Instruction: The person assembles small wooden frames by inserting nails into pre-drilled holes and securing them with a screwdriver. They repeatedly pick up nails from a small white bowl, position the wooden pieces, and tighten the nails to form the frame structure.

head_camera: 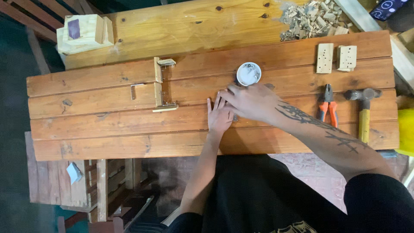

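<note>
My left hand [218, 116] lies flat, fingers together, on the brown wooden plank bench top [108, 125]. My right hand [250, 102] rests partly over it, fingers pointing left and pressed to the planks. Something small and dark peeks out under the hands; I cannot tell what it is. A small round white dish [249, 73] with tiny items sits just above my right hand. Whether either hand holds anything is hidden.
Two metal brackets with wood strips [161, 84] sit left of the hands. Orange-handled pliers [327, 103] and a yellow-handled hammer [363, 110] lie at right, two drilled wood blocks [336, 57] above them. Wood chips [310, 17] and a pale block [84, 32] lie behind.
</note>
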